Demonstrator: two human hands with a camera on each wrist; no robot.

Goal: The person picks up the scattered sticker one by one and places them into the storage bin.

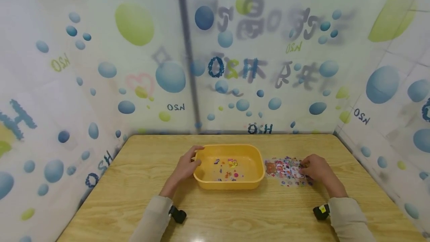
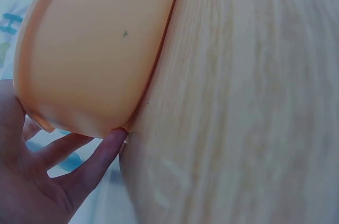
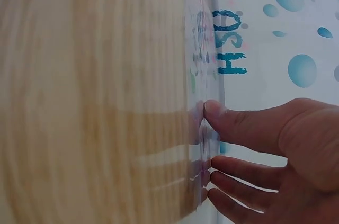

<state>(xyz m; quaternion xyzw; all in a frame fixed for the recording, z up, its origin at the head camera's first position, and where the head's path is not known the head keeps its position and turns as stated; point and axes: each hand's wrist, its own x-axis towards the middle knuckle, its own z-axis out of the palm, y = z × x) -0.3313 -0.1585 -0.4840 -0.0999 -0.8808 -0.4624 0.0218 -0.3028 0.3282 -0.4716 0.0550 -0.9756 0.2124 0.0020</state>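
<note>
A yellow plastic basin sits on the table, with small colourful stickers in its bottom. My left hand grips the basin's left end, fingers spread along the rim and side wall. In the left wrist view, one fingertip of the left hand presses low on the wall, near the tabletop. Right of the basin lie clear sticker sheets printed with cartoon figures. My right hand holds their right edge. The right wrist view shows the thumb and fingers of the right hand at the clear plastic edge.
The wooden table reaches back to a pale curtain printed with blue and green drops, which also hangs along both sides. Each wrist wears a small black camera, one on the left and one on the right.
</note>
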